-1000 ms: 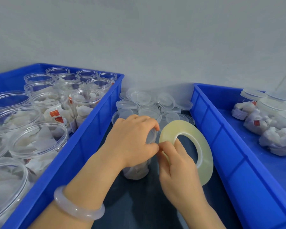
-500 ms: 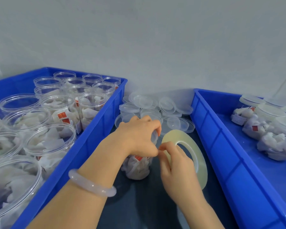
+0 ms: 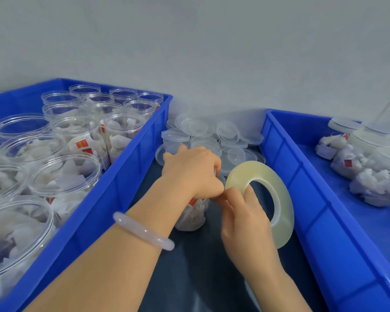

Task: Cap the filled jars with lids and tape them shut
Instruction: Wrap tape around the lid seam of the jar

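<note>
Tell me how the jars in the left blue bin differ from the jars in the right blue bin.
The left jars stand open with no lids; the right jars are capped. The left jars pack the left bin in rows; the right jars form a small cluster at the far end of the right bin, leaving blue floor bare. Both are clear plastic holding white packets with red labels.

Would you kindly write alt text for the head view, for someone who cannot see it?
A left hand grips the top of a filled clear jar while the right hand holds a tape roll beside it. Open jars fill the left blue bin, loose lids lie behind, and capped jars lie in the right blue bin.
</note>
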Tool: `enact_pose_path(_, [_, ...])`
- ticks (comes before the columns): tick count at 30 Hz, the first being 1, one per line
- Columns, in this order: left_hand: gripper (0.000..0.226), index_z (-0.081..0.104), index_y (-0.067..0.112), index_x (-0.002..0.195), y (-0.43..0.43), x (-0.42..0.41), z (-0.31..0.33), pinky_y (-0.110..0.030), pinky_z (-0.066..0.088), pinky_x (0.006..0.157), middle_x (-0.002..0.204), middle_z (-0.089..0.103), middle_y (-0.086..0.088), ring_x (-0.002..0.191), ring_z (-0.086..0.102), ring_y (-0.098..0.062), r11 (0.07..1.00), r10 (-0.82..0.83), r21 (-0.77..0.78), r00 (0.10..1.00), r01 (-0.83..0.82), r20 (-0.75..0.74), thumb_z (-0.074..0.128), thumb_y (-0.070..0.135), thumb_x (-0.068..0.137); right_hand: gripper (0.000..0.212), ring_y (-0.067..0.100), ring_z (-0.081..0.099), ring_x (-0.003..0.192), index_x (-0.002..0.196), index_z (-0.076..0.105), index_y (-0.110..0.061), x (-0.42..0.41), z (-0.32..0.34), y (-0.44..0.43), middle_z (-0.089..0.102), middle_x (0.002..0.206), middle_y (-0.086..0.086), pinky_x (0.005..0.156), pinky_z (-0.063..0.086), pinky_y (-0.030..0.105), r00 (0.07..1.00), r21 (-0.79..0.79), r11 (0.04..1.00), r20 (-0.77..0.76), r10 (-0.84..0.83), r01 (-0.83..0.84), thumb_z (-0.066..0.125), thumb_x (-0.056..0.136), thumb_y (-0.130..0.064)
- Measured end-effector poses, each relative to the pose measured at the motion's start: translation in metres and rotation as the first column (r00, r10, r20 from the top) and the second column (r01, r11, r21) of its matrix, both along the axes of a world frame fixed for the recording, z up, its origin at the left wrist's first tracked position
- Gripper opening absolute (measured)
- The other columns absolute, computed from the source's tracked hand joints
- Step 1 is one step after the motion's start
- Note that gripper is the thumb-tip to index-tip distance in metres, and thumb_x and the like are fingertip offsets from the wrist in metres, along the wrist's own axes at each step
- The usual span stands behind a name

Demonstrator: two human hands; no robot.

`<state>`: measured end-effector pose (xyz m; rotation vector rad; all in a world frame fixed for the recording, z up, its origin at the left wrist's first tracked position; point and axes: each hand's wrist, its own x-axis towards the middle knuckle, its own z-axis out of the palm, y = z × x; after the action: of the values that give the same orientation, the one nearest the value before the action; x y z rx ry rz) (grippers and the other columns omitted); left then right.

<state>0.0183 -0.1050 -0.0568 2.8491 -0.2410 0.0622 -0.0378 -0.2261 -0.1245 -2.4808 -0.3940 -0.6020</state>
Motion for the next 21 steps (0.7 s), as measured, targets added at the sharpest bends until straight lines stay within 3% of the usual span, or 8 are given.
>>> enact_pose_path(7, [0.029,0.068,0.031,0.087,-0.001,0.001,-0.001,-0.038,0.024,0.071,0.09,0.05,0.011,0.092,0.037,-0.021,1.0,0.006,-0.026,1.0,-0.005,0.012,0.065,0.018,0.062,0.012,0.028,0.047,0.069,0.096,0.063,-0.011,-0.011,-0.009,0.006,0.048,0.084,0.008,0.058,0.036,0.034,0.999,0.116,0.992,0.01,-0.042,0.041,0.056,0.09,-0.004])
enact_pose_path(12, [0.027,0.067,0.031,0.086,-0.003,0.002,-0.002,-0.038,0.024,0.07,0.092,0.053,0.009,0.092,0.037,-0.021,0.999,0.036,-0.021,0.999,-0.035,0.026,0.067,0.019,0.062,0.008,0.028,0.047,0.067,0.09,0.062,-0.007,-0.012,-0.012,0.006,0.048,0.082,0.009,0.055,0.04,0.038,0.999,0.124,0.992,0.026,-0.037,0.033,0.057,0.088,-0.001])
enact_pose_path(16, [0.022,0.067,0.031,0.087,-0.002,0.007,-0.002,-0.039,0.026,0.072,0.089,0.056,0.009,0.095,0.042,-0.024,0.993,0.109,-0.048,0.994,-0.108,0.027,0.065,0.022,0.066,0.01,0.034,0.052,0.073,0.094,0.063,-0.008,-0.02,-0.012,0.006,0.052,0.089,0.012,0.061,0.046,0.047,1.0,0.117,0.993,0.007,-0.026,0.025,0.057,0.087,-0.005])
enact_pose_path(17, [0.019,0.067,0.03,0.088,0.002,0.01,0.0,-0.039,0.03,0.075,0.092,0.059,0.007,0.098,0.046,-0.026,0.977,0.193,-0.104,0.98,-0.188,0.04,0.063,0.025,0.07,0.018,0.036,0.055,0.077,0.098,0.064,-0.014,-0.028,-0.018,0.011,0.055,0.093,0.013,0.066,0.047,0.048,0.998,0.097,0.995,-0.066,0.015,-0.008,0.059,0.082,-0.012])
enact_pose_path(19, [0.015,0.067,0.029,0.088,0.011,0.019,0.001,-0.04,0.036,0.082,0.098,0.062,0.004,0.101,0.049,-0.027,0.942,0.297,-0.174,0.954,-0.286,0.042,0.059,0.029,0.076,0.055,0.025,0.059,0.095,0.12,0.054,-0.041,-0.047,-0.026,0.027,0.059,0.103,0.001,0.082,0.047,0.038,0.911,0.168,0.986,-0.402,0.089,-0.022,0.056,0.065,-0.04])
enact_pose_path(21, [0.016,0.068,0.029,0.084,0.003,0.022,-0.001,-0.04,0.033,0.081,0.093,0.061,0.005,0.094,0.045,-0.024,0.979,0.193,-0.079,0.978,-0.187,0.076,0.058,0.026,0.072,0.069,0.011,0.055,0.103,0.133,0.038,-0.049,-0.051,-0.034,0.029,0.056,0.111,-0.011,0.087,0.044,0.024,0.884,0.101,0.993,-0.457,0.097,-0.057,0.048,0.064,-0.057])
